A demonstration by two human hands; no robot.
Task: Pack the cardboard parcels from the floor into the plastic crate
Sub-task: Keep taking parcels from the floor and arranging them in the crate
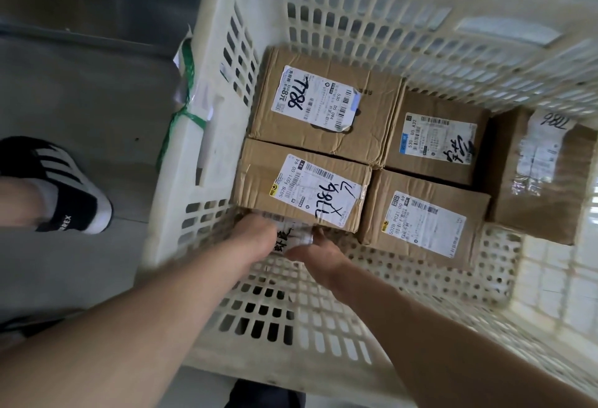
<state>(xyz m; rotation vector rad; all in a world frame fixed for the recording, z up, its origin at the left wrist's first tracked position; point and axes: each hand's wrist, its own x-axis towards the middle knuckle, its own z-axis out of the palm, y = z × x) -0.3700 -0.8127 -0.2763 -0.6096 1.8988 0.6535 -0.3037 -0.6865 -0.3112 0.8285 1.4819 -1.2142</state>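
Note:
A cream plastic crate (207, 135) with slotted walls fills the view. Several cardboard parcels with white shipping labels lie flat on its floor: one marked 7786 (323, 106), one in front of it (302, 187), two more to the right (437, 138) (424, 219), and a taped one (543, 174) by the right wall. Both my hands reach down into the near left corner. My left hand (255, 236) and my right hand (318, 253) hold a small parcel (293, 236) with a scribbled white label, mostly hidden between them, right against the front parcel.
Grey floor lies left of the crate, with my foot in a black-and-white shoe (61, 184) on it. A white bundle tied with green tape (186, 106) leans against the crate's outer left wall. Bare crate floor (420, 281) shows at the near right.

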